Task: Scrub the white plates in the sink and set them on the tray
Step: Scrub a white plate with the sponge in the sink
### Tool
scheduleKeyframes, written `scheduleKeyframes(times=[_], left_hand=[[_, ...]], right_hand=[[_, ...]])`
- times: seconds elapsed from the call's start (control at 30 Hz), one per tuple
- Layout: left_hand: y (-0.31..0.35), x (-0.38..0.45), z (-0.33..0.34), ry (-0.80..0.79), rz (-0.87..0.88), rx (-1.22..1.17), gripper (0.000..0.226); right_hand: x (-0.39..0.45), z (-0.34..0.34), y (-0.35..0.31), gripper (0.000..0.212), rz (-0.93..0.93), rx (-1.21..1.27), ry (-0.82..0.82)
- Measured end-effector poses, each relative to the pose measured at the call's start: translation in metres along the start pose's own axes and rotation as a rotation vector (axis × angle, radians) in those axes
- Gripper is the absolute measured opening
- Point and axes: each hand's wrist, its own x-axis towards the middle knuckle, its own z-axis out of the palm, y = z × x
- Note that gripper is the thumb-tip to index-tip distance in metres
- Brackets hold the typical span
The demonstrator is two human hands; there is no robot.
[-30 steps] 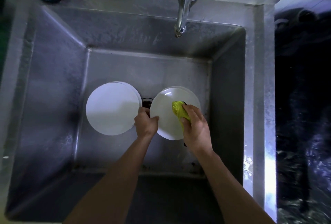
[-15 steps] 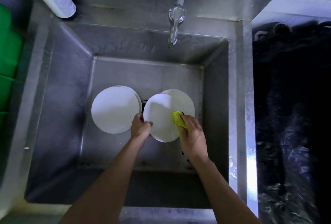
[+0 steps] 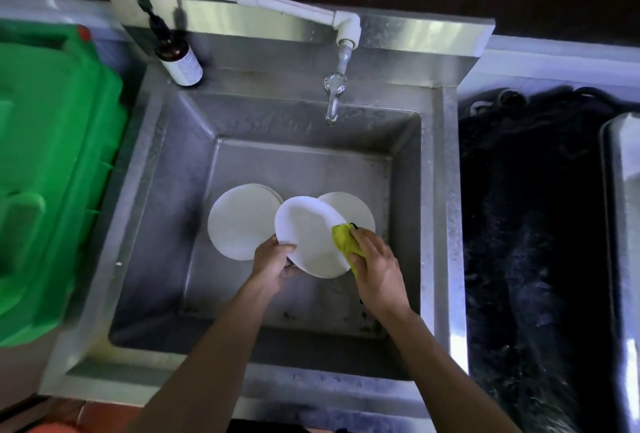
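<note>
Deep in the steel sink [image 3: 149,224] my left hand [image 3: 273,263] grips the lower left rim of a white plate [image 3: 308,238], which is lifted and tilted. My right hand [image 3: 377,266] holds a yellow-green scrub cloth [image 3: 344,242] against that plate's right edge. A stack of white plates [image 3: 239,221] lies flat on the sink floor to the left. Another white plate [image 3: 353,209] lies behind the lifted one, partly hidden. A metal tray [image 3: 620,224] shows at the far right edge.
The tap [image 3: 334,96] hangs over the sink's back wall, with no water running. A brown pump bottle [image 3: 178,55] stands on the back left ledge. A green plastic bin [image 3: 52,173] sits left of the sink. Dark netting [image 3: 530,224] covers the counter on the right.
The held plate has come up off the one beneath it and shifted left, and the cloth now sits at its right edge. The view has pulled back and up.
</note>
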Motion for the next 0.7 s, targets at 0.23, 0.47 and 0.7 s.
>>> scheduleKeyframes(times=[0.23, 0.47, 0.7], left_hand=[[0.010, -0.055, 0.002, -0.108, 0.074, -0.069, 0.039], [0.013, -0.095, 0.013, -0.241, 0.207, -0.092, 0.050], [0.019, -0.114, 0.006, -0.245, 0.244, -0.133, 0.048]], right_hand=[[0.000, -0.031, -0.031, 0.048, -0.172, -0.054, 0.039], [-0.006, -0.044, -0.039, 0.050, -0.368, -0.204, -0.027], [-0.008, -0.064, -0.027, 0.051, -0.528, -0.349, -0.094]])
